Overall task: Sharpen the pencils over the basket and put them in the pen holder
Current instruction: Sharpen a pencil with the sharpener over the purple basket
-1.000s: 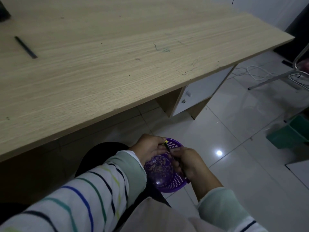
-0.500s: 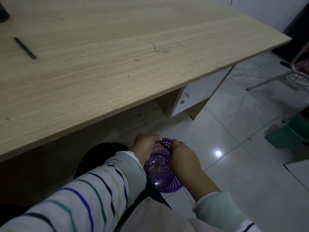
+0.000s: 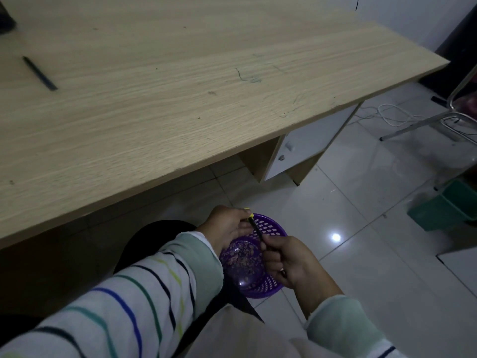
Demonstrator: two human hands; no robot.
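in the lower middle of the frame both hands meet over a purple basket [image 3: 276,227]. the left hand [image 3: 228,228] has its fingers curled, and its fingertips pinch a small yellow piece [image 3: 249,215] that sits at the upper end of a dark pencil [image 3: 256,228]. we cannot tell for sure if this piece is the sharpener. the right hand [image 3: 289,262] is closed as a fist around the lower end of the same pencil, so only the short middle part of it shows between the two hands. the pencil is tilted, its top toward the upper left, and it is directly above the basket. inside the basket, on its solid bottom, lie many small shavings [image 3: 241,255]. we cannot tell what the basket rests on.

the left arm wears a white sleeve [image 3: 129,306] with coloured stripes, coming in from the lower left corner.

the wooden desk [image 3: 180,99] fills the upper left half of the frame. on it, at the upper left, lies a second pencil [image 3: 40,73], well apart from the hands. in the very upper left corner there is a dark object [image 3: 5,21], cut off by the edge, and we cannot say what it is.

under the desk, right of centre, we see a white cabinet door [image 3: 309,146]. on the tiled floor [image 3: 361,228] at the right stand a green bin [image 3: 446,210] and a metal chair frame [image 3: 423,122], with a white cable [image 3: 389,113] near it.
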